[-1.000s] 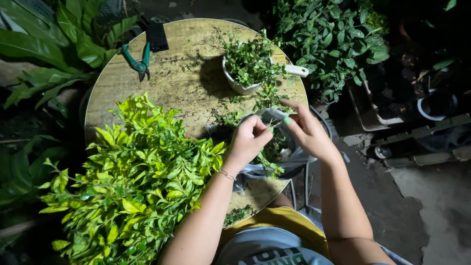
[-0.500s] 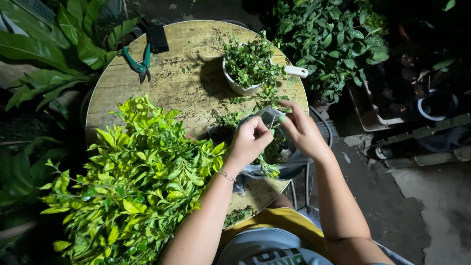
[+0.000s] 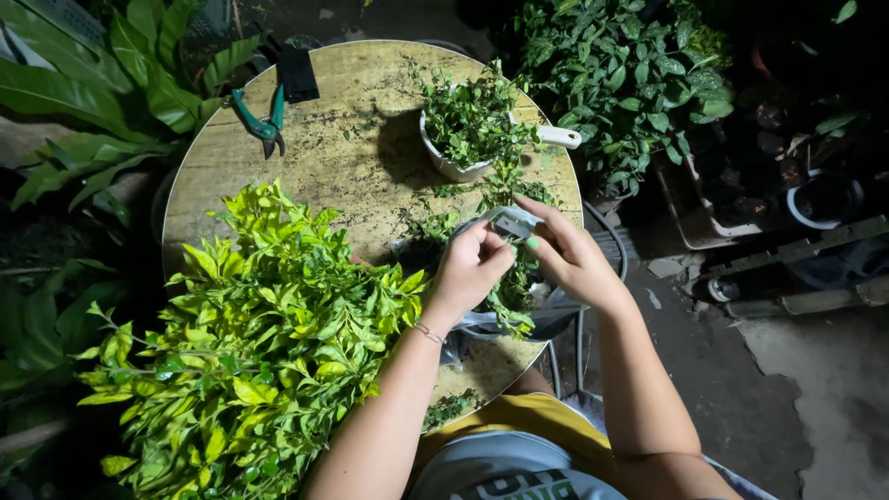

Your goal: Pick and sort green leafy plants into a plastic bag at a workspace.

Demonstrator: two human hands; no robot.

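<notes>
Both hands meet over the right side of a round wooden table. My left hand pinches a small green cutting between fingers and thumb. My right hand grips a small silvery tool whose tip lies against the left fingers. Under the hands sits a dark pot in clear plastic, partly hidden, with leafy sprigs hanging over it.
A white pot of small-leaved sprigs stands at the table's far right. Green-handled pruners and a black object lie at the far left. A big bunch of yellow-green branches covers the near left. Potted plants ring the table.
Both hands stayed together over the pot; my right hand shifted slightly toward the left with the tool. Nothing else moved.
</notes>
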